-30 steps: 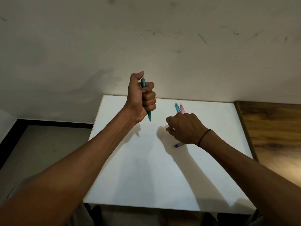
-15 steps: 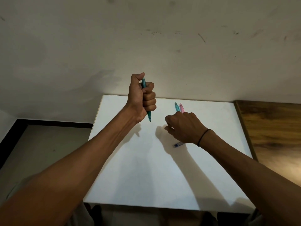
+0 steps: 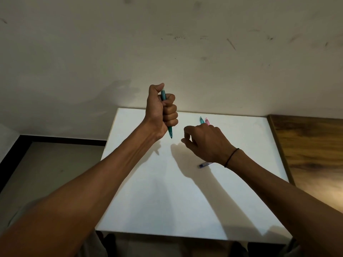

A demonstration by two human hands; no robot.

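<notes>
My left hand (image 3: pixel 161 112) is raised above the white table (image 3: pixel 167 201) and grips a teal pen (image 3: pixel 169 131) upright in its fist. The thumb sits at the pen's top and the tip points down. My right hand (image 3: pixel 206 143) hovers just above the table with loosely curled fingers, and nothing shows between them. Beyond its knuckles the ends of a second teal pen (image 3: pixel 201 120) and a pink pen (image 3: pixel 207 121) stick out on the table. A blue pen (image 3: pixel 205 165) lies under my right wrist, partly hidden.
A wall rises right behind the table's far edge. A wooden surface (image 3: pixel 311 154) adjoins the table on the right. Grey floor (image 3: pixel 46 173) with a dark skirting lies to the left.
My right hand has lifted slightly and its fingers have loosened, with thumb and forefinger now showing at its left side. My left hand keeps the teal pen in the same place.
</notes>
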